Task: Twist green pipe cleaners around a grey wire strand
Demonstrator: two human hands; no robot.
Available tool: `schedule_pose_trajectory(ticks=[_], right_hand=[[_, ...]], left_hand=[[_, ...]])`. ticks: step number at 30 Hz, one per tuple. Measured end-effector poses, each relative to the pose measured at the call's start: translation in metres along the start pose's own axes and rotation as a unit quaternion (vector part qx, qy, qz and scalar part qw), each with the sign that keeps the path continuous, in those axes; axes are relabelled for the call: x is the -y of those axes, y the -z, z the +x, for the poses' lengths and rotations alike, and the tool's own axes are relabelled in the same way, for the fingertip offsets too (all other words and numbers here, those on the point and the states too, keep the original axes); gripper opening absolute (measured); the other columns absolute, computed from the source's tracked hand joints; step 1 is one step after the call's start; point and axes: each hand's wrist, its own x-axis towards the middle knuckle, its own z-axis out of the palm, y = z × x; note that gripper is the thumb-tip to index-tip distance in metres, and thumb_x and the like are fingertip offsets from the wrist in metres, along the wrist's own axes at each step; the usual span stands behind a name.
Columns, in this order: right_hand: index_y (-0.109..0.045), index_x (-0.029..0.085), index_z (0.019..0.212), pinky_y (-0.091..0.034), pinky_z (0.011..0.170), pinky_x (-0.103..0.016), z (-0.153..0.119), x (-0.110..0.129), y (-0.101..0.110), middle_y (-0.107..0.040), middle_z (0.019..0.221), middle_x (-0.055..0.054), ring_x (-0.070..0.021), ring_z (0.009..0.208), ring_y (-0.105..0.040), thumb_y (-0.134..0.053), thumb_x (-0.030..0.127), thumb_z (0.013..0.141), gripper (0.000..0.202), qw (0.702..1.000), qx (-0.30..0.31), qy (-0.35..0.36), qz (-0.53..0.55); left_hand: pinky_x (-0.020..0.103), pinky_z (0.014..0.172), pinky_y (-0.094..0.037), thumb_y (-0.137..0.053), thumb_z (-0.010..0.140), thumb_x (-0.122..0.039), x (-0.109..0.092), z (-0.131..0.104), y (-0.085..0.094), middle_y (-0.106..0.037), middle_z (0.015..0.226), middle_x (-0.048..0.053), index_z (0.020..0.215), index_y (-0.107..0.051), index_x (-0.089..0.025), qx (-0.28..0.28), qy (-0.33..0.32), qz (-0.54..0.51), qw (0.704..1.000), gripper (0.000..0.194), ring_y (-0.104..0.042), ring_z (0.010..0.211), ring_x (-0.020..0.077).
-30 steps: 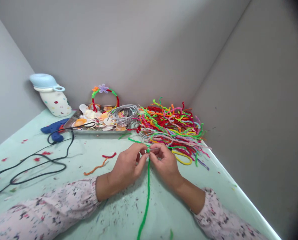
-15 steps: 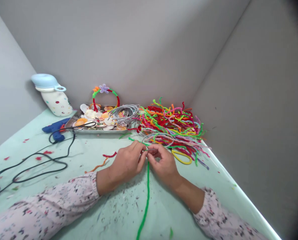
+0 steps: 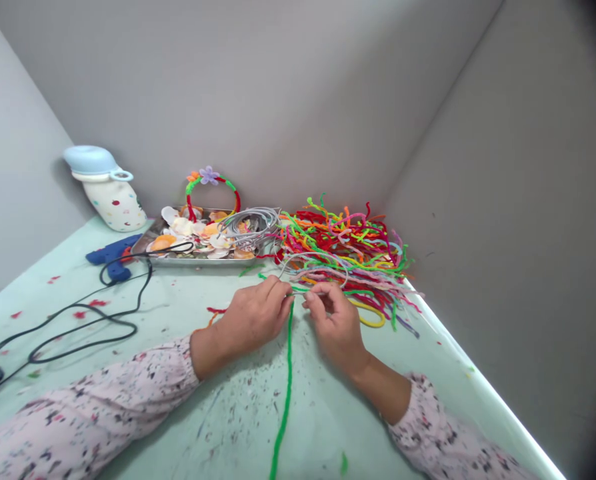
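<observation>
My left hand [image 3: 258, 310] pinches a grey wire loop [image 3: 318, 255] together with a green pipe cleaner [image 3: 288, 380], near the middle of the table. My right hand [image 3: 337, 325] pinches the same wire a short way to the right, its fingertips apart from the left ones. The long end of the green pipe cleaner hangs down from the left fingertips toward the near edge; a short green end shows behind the left hand. The wire's loop arches up behind both hands, over the edge of a pile of coloured pipe cleaners [image 3: 343, 240].
Behind my left hand stands a metal tray [image 3: 198, 262] of shells, with coiled grey wire [image 3: 253, 227] and a decorated hoop [image 3: 238, 200]. A blue glue gun [image 3: 113, 257], its black cord [image 3: 88, 341] and a white bottle [image 3: 113, 200] are at the left. Walls rise behind and beside the table.
My hands have moved apart slightly, with more wire showing between them. The wire loop stands higher, and the hanging green pipe cleaner has shifted a little left.
</observation>
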Motion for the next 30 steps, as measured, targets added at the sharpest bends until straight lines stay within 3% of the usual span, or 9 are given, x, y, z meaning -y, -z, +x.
schedule_pose_trajectory(ticks=[6, 16, 26, 30], right_hand=[[-0.054, 0.02, 0.085, -0.049, 0.067, -0.027, -0.001, 0.003, 0.0, -0.063, 0.075, -0.001, -0.0151, 0.069, -0.06, -0.054, 0.031, 0.086, 0.011, 0.999, -0.02, 0.01, -0.03], [-0.051, 0.021, 0.079, -0.044, 0.058, -0.025, -0.001, 0.008, -0.002, -0.06, 0.065, 0.002, -0.0137, 0.059, -0.058, -0.054, 0.035, 0.086, 0.016, 0.997, -0.012, -0.041, -0.072], [-0.048, 0.021, 0.076, -0.043, 0.057, -0.025, -0.005, 0.018, -0.002, -0.059, 0.063, 0.003, -0.0134, 0.057, -0.057, -0.054, 0.036, 0.085, 0.019, 0.995, -0.009, -0.089, -0.051], [-0.049, 0.021, 0.077, -0.044, 0.056, -0.024, -0.005, 0.018, -0.002, -0.059, 0.062, 0.003, -0.0136, 0.056, -0.057, -0.055, 0.037, 0.085, 0.019, 0.996, -0.016, -0.087, -0.03]], left_hand=[[0.025, 0.055, -0.038, -0.048, 0.087, -0.02, 0.004, -0.003, -0.005, -0.06, 0.07, 0.001, 0.081, -0.057, -0.017, -0.031, -0.041, -0.013, 0.999, 0.011, -0.055, 0.062, 0.0134], [0.027, 0.055, -0.036, -0.049, 0.085, -0.017, 0.007, -0.006, -0.012, -0.056, 0.067, 0.001, 0.076, -0.056, -0.017, -0.022, -0.056, 0.019, 0.998, 0.011, -0.054, 0.061, 0.0147], [0.03, 0.054, -0.033, -0.052, 0.085, -0.017, 0.009, -0.007, -0.003, -0.052, 0.063, -0.001, 0.075, -0.055, -0.018, -0.034, -0.142, 0.054, 0.988, 0.011, -0.048, 0.056, 0.0144], [0.028, 0.056, -0.035, -0.05, 0.085, -0.016, 0.009, -0.007, -0.006, -0.055, 0.064, -0.001, 0.077, -0.056, -0.018, -0.047, -0.111, 0.02, 0.992, 0.011, -0.051, 0.058, 0.0134]])
